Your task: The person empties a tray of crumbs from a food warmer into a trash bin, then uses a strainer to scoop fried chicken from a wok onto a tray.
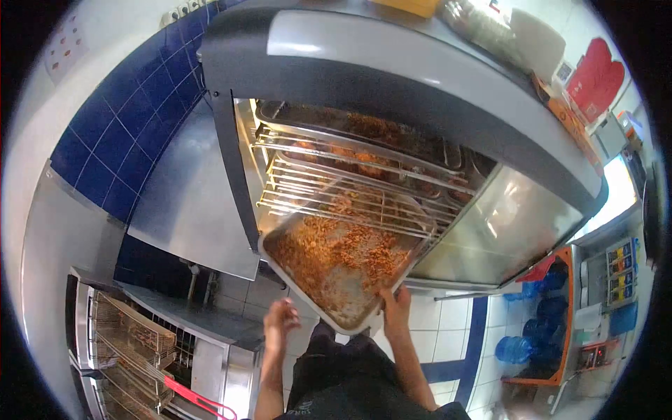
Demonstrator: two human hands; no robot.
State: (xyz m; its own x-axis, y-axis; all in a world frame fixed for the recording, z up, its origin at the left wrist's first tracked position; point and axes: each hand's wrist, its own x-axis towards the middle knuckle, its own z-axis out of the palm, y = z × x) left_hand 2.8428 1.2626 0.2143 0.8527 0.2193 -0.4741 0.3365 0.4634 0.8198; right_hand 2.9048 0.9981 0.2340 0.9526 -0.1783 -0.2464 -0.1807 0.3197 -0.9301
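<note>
A metal tray [280,243] strewn with orange-brown crumbs sticks halfway out of the lowest level of an open warming cabinet [392,63]. My right hand [396,308] grips the tray's near right edge. My left hand [280,318] hovers just below the tray's near left corner, fingers loosely curled, holding nothing. Wire racks [329,182] above the tray carry pieces of fried food.
The cabinet's glass door [504,224] stands open to the right. A fryer station with wire baskets [133,336] and a red-handled tool [196,399] sits at lower left. Blue water bottles [532,336] stand on an orange rack at lower right. Blue wall tiles are at left.
</note>
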